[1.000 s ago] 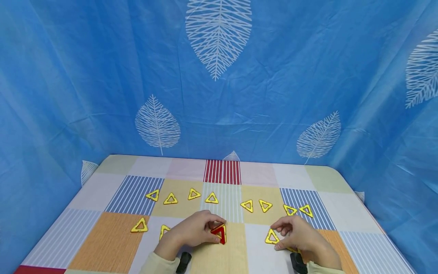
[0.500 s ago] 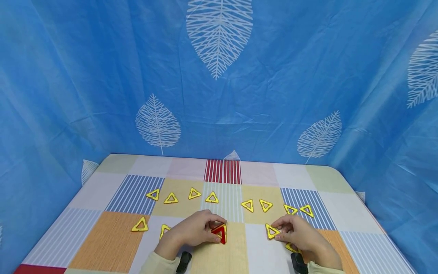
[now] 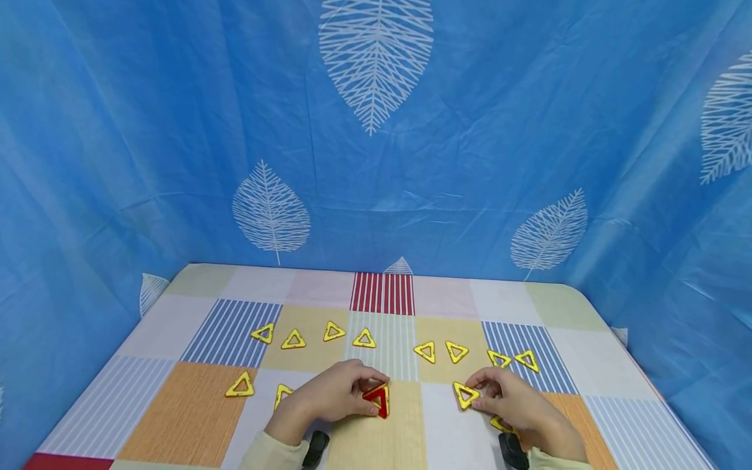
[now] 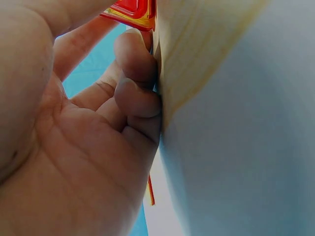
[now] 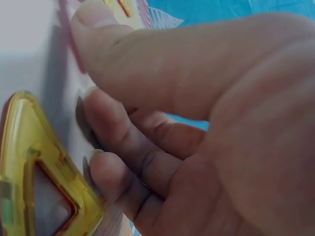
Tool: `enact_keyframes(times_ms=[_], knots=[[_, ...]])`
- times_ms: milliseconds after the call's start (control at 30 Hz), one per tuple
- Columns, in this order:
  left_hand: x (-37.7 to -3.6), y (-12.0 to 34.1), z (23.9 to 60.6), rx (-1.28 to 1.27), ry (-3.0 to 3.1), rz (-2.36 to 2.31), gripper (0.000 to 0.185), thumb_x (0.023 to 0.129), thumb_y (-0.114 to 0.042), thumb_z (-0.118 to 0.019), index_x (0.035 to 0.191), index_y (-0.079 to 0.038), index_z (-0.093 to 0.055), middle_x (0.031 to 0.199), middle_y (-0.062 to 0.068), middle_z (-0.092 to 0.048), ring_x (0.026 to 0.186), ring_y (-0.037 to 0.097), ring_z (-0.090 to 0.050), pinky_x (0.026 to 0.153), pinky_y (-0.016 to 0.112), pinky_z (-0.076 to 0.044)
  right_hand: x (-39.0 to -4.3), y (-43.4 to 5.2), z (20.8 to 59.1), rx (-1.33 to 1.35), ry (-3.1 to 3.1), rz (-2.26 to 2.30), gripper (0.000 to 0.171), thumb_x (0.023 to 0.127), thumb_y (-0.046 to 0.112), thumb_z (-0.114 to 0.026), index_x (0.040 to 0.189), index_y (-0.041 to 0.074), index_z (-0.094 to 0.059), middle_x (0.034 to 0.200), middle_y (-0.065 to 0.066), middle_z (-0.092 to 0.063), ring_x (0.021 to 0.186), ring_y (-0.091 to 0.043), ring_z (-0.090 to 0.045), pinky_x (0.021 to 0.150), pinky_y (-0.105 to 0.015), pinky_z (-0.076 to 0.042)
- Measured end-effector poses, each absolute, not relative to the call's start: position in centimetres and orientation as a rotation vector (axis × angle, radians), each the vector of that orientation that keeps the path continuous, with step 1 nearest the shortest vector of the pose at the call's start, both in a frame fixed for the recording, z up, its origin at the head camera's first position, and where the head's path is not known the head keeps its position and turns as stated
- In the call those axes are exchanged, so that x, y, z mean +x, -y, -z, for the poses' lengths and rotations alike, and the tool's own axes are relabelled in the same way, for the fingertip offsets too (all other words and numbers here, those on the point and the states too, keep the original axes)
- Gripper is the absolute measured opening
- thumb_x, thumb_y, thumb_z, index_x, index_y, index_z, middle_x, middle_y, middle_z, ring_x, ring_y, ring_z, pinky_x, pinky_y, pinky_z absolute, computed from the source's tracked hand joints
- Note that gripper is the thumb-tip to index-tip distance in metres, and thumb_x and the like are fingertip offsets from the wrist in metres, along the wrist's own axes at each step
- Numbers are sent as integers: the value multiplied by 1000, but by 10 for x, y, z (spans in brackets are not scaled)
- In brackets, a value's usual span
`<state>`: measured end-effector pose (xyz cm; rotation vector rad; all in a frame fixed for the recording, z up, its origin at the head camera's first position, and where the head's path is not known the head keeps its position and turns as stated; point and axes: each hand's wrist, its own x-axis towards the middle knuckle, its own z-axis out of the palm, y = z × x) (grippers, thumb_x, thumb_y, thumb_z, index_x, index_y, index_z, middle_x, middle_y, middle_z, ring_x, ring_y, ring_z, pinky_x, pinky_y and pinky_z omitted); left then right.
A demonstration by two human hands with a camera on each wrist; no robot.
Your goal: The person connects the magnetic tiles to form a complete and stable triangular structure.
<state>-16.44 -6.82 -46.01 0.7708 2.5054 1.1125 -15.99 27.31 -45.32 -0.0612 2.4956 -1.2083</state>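
In the head view my left hand (image 3: 335, 395) pinches a red triangular magnetic tile (image 3: 384, 403) with yellow along its edge, between thumb and fingers near the table's middle. The left wrist view catches only a corner of that red tile (image 4: 134, 14); I cannot tell whether it is one piece or two stacked. To the right, my right hand (image 3: 517, 399) pinches a yellow triangular tile (image 3: 459, 397) by its right corner, at the tabletop. Another yellow tile (image 3: 496, 423) lies partly hidden under that hand; the right wrist view has it large (image 5: 19, 147).
Several yellow triangular tiles lie in a loose row across the table, from one at the left (image 3: 258, 337) to one at the right (image 3: 532, 367). A yellow tile (image 3: 239, 394) lies front left; another (image 3: 279, 396) is partly behind my left wrist. Blue curtain (image 3: 446, 163) surrounds the patchwork-covered table (image 3: 153, 418).
My right hand has taken the yellow tile by its corner, turned it and shifted it slightly left. More of the tile under that hand shows. My left hand has stayed still.
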Motion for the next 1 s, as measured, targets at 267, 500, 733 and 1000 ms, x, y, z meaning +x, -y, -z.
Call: enact_keyframes(times_ms=[267, 500, 733, 1000], knots=[[-164, 67, 459, 749, -2489, -1133, 45, 83, -24, -85, 125, -19, -72, 94, -10, -54, 82, 8, -48, 72, 26, -43, -162, -272, 453, -46, -2497, 1246, 22, 88, 6, -77, 108, 4, -69, 89, -6, -60, 78, -23, -53, 57, -30, -45], [-164, 66, 459, 763, -2505, -1106, 45, 83, -26, -85, 125, -18, -71, 98, -10, -57, 85, 8, -49, 77, 28, -44, -163, -271, 451, -199, -2552, 1267, 25, 84, 18, -83, 103, 4, -74, 86, -4, -65, 78, -22, -58, 63, -28, -49], [-165, 65, 459, 745, -2476, -1160, 40, 82, -22, -86, 118, -14, -72, 94, -11, -59, 81, 8, -51, 71, 26, -46, -167, -268, 451, -348, -2486, 1341, 27, 80, 18, -86, 99, 3, -75, 85, -4, -67, 77, -21, -61, 65, -28, -51], [-164, 65, 458, 747, -2491, -1148, 37, 82, -21, -86, 116, -15, -73, 92, -12, -58, 81, 8, -51, 72, 25, -44, -170, -260, 452, -569, -2407, 1441, 20, 83, 7, -82, 100, 0, -76, 94, -10, -71, 82, -18, -67, 73, -27, -54]])
